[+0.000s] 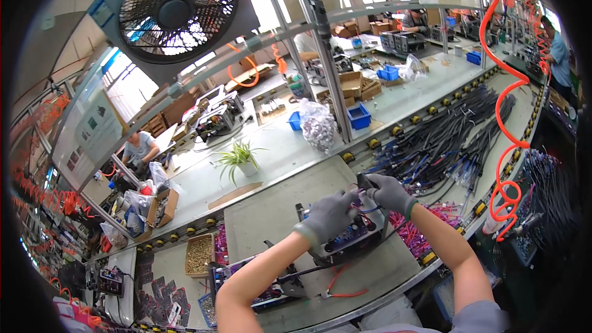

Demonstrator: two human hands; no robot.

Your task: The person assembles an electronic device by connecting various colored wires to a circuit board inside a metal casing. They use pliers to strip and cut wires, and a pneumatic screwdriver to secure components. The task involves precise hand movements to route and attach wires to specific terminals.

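The long pale bench (296, 191) carries all the work, and on its right part lies a wide pile of black cables (431, 139). Near to the person, on the right side of the middle, stands the open electronic unit (354, 242), slightly turned, with its inner parts and some wires exposed. A second open unit (287, 290) is to its left, partly behind the left forearm. I judge that the frame and the inner parts are already in place in the first unit, while the wiring at its far end seems not complete and no cover is on. The gloved left hand (327, 219) lies over this unit, and the gloved right hand (391, 196) is at its far right corner. Both hands have bent fingers, but I cannot tell what they grip. Red-handled pliers (349, 295) lie unused just beside the unit
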